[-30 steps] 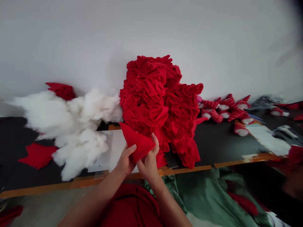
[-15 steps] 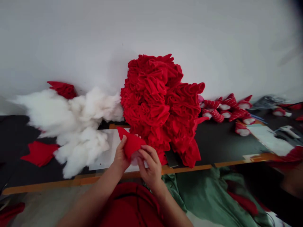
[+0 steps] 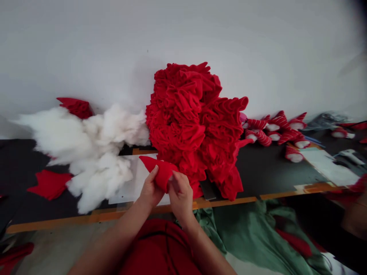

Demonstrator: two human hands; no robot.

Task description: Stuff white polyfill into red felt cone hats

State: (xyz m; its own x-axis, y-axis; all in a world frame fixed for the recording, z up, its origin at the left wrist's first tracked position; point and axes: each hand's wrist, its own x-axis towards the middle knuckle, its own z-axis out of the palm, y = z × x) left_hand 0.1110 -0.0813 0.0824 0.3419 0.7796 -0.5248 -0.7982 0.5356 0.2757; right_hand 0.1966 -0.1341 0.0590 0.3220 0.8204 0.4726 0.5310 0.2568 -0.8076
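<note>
The person's left hand (image 3: 150, 189) is half closed, and its thumb presses on the side of a pointy red felt cone (image 3: 161, 172); the person's right hand (image 3: 180, 195) is half closed too, and its fingers (image 3: 178, 178) pinch the wide end of the same cone; both hands have hold of it. The cone lies on its side in the air, above the front edge of the table; its sharp tip points left, and its wide end is just beside a big heap of crumpled red felt cones (image 3: 190, 130).

The heap sits on a long black table with an orange edge (image 3: 272, 172) and leans on a white wall (image 3: 183, 34); a fluffy pile of white stuffing (image 3: 91, 149) touches the heap on its left side. A flat pale sheet (image 3: 129, 179) lies under the hands, a flat red felt piece (image 3: 50, 185) lies left of the stuffing, and a red felt piece (image 3: 76, 107) sits behind it by the wall; small red-and-white striped cones with white round ends (image 3: 275, 131) lie in a group to the right. Soft green cloth (image 3: 246, 233) hangs below the table edge, and soft red cloth (image 3: 159, 248) lies right below the hands.
</note>
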